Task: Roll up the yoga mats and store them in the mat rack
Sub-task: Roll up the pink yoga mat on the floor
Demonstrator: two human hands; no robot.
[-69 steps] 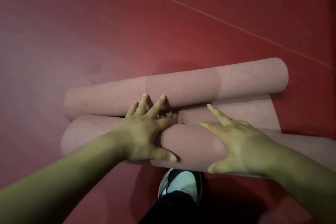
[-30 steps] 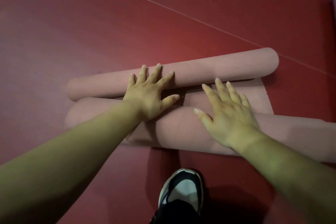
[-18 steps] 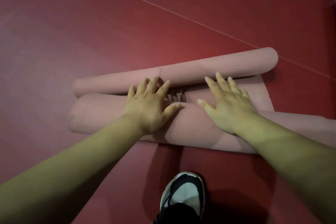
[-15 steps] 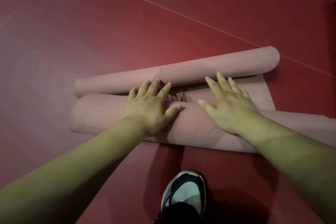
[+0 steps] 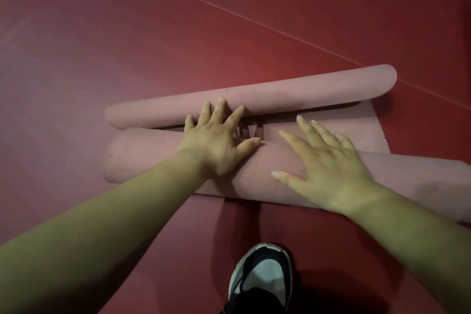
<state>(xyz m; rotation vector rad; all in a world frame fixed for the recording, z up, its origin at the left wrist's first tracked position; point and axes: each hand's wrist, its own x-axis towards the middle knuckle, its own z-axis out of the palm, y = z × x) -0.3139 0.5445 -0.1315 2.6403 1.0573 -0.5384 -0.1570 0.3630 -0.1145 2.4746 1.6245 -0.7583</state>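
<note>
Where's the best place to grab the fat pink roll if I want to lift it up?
Probably the fat roll around its middle, from above, both hands spread apart, about where the left hand and right hand lie flat now. It is long and lies sideways, so one end alone would likely sag.
</note>
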